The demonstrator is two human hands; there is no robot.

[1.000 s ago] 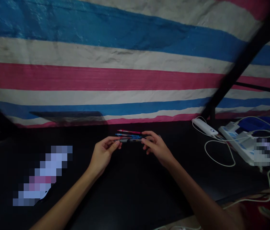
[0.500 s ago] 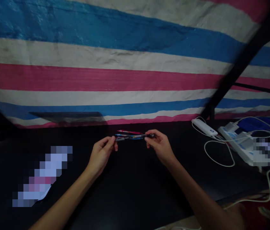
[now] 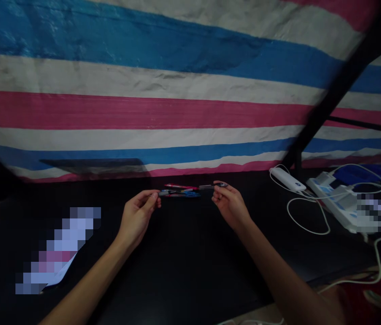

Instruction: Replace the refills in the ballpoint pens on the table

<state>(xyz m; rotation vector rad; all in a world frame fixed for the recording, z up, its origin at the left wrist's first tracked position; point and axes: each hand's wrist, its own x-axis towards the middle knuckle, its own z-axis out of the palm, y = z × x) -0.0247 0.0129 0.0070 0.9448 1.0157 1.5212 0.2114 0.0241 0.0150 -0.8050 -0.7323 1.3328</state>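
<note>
My left hand (image 3: 136, 215) pinches a slim grey and dark pen piece (image 3: 164, 193) between thumb and fingertips. Its far end overlaps the pens behind, so its full length is hard to make out. To the right, the fingers of my right hand (image 3: 231, 205) are closed around a pen barrel (image 3: 206, 186) with a clear tube and a black end. A gap separates the two held parts. Between and behind my hands, a red pen (image 3: 181, 186) and a blue pen (image 3: 192, 194) lie on the black table (image 3: 183, 262).
At left lies a blurred-out, bright flat object (image 3: 63, 250). On the right are a white power bank (image 3: 286, 179), a white power strip (image 3: 334, 203) and looping white cables (image 3: 308, 233). Striped sheeting (image 3: 176, 113) hangs behind the table, beside a dark slanted post (image 3: 325, 104).
The two pen parts, end to end earlier, are now apart. My right hand has moved right with the barrel, and my left hand slightly left.
</note>
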